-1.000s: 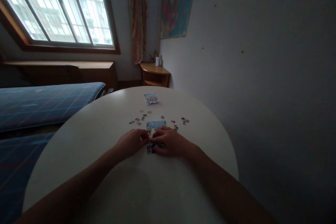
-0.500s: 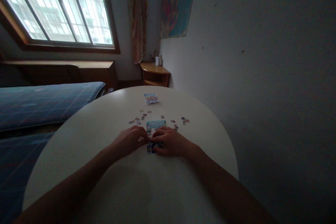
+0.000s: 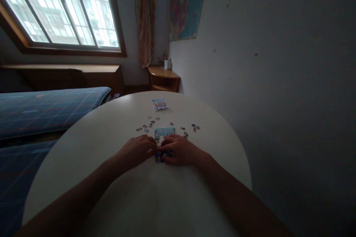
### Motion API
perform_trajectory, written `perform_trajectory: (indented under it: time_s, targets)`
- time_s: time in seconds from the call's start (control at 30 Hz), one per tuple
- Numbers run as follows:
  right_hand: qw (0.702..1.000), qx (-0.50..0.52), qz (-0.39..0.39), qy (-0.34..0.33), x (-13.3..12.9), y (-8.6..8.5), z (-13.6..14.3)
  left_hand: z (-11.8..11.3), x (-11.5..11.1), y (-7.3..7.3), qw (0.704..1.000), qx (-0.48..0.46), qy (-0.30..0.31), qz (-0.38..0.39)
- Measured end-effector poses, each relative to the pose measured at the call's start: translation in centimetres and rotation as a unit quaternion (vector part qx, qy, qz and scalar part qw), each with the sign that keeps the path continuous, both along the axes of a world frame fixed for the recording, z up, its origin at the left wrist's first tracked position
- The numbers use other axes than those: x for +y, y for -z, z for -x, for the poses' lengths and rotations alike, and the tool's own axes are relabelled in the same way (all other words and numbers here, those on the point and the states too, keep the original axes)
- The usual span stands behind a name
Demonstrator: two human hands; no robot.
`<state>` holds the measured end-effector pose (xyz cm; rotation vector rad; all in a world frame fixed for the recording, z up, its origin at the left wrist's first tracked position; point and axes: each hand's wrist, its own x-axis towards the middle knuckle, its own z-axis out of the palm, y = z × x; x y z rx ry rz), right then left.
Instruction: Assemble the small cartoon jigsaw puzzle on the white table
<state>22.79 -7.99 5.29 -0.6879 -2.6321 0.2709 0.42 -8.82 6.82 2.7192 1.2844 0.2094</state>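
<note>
A small, partly assembled jigsaw puzzle lies on the round white table. At its left edge is my left hand, its fingers bent together in a pinch; whatever they hold is too small to name. My right hand rests over the puzzle's right and lower part, thumb and fingers spread and touching it, and hides much of it. Loose puzzle pieces are scattered beyond the left hand, and more pieces lie to the right of the puzzle.
A picture card or packet lies near the table's far side. Left of the table is a blue plaid mattress. A small wooden corner shelf stands beyond it, and a bare wall runs along the right.
My left fingers have shifted very slightly at the puzzle's left edge. My right hand stays in nearly the same place, and the pieces look unmoved.
</note>
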Motion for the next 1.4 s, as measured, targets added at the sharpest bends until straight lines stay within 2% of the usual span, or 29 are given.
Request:
perform_trajectory:
  time_s: [0.23, 0.43, 0.67, 0.83, 0.93, 1.13, 1.4]
  targets:
    - [1.0, 0.006, 0.013, 0.002, -0.3, -0.4, 0.1, 0.2, -0.1, -0.4, 0.999, -0.016, 0.012, 0.028]
    - [1.0, 0.009, 0.013, 0.008, -0.2, -0.2, 0.1, 0.1, -0.5, -0.8, 0.999, -0.016, 0.017, 0.034]
    - [1.0, 0.017, 0.007, 0.002, -0.1, -0.2, 0.0, 0.7, -0.1, -0.5, 0.998, -0.026, 0.045, 0.044]
    - [1.0, 0.015, 0.01, 0.0, 0.0, 0.0, 0.0, 2.4, 1.4, -0.1, 0.997, -0.068, 0.029, 0.028]
    - [1.0, 0.005, 0.006, 0.003, 0.0, 0.0, 0.0, 3.1, 2.3, 0.5, 0.995, -0.08, 0.044, 0.036]
    - [1.0, -0.012, -0.01, 0.011, -0.2, -0.4, 0.1, 2.9, 2.6, 1.2, 0.99, -0.092, 0.075, 0.076]
    - [1.0, -0.012, -0.023, 0.005, -0.2, -0.2, 0.1, 3.0, 2.9, 1.0, 0.991, -0.073, 0.099, 0.055]
